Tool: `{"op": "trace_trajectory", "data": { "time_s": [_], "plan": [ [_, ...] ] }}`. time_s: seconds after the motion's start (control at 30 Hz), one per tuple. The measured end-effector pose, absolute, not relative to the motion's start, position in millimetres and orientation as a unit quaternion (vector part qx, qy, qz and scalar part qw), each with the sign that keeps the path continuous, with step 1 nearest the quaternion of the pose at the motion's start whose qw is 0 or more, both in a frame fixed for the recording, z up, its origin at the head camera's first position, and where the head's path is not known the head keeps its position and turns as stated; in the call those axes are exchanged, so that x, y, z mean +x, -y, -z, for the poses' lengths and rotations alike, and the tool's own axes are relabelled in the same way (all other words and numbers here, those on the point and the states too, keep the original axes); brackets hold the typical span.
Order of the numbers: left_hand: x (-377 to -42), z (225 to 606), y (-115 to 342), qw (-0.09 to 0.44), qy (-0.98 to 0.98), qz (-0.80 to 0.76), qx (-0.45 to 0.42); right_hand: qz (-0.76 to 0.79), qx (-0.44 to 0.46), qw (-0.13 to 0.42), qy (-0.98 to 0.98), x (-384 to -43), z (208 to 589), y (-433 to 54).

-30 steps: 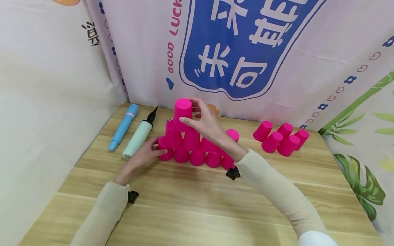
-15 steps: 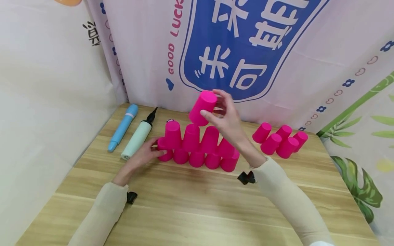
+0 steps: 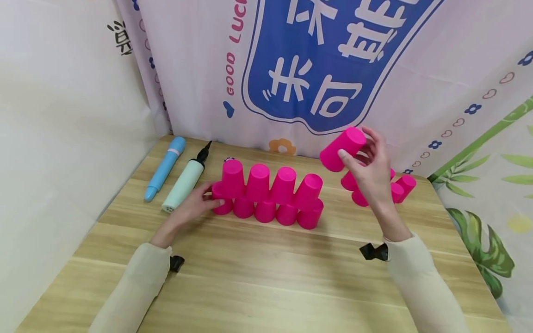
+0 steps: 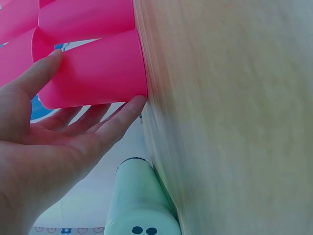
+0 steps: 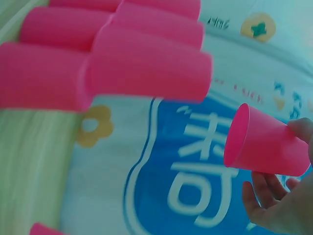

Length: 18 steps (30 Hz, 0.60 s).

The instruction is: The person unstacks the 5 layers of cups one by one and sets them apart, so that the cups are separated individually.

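Two tiers of inverted pink cups (image 3: 258, 182) stand on the tabletop (image 3: 250, 286), four over five, no third. The left hand (image 3: 192, 206) grips the leftmost bottom cup (image 4: 100, 71); the right hand (image 3: 372, 175) holds a tilted cup (image 3: 336, 151) aloft, near separate cups (image 3: 406, 188).

Long, plain cream left sleeve (image 3: 131, 286); right sleeve (image 3: 424, 284) matches. Small black left wrist unit (image 3: 176, 263); black right wrist unit (image 3: 374, 252) looks angular, two-lobed.

Stacked cups (image 3: 282, 189) on table (image 3: 258, 277), pump (image 3: 184, 184) left, separate cups (image 3: 406, 187) right
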<state>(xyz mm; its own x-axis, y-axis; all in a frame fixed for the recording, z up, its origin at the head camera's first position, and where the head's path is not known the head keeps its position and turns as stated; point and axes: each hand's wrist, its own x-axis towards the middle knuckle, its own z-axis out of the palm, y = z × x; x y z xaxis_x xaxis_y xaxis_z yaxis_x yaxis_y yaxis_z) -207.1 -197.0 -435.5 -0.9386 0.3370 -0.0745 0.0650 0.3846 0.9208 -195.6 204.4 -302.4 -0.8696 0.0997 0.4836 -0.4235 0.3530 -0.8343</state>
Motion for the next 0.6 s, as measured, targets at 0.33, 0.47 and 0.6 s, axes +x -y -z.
{"op": "trace_trajectory", "data": {
  "time_s": [0.33,0.47,0.6],
  "plan": [
    [-206,442,201,0.124,-0.829,-0.530,0.131,-0.533,-0.010,0.235,0.813,-186,352,-258],
    [-210,441,202,0.118,-0.830,-0.528,0.136,-0.518,-0.046,0.237,0.821,-183,369,-274],
    [-213,442,199,0.119,-0.829,-0.529,0.139,-0.486,-0.093,0.223,0.840,-178,386,-289]
  ]
}}
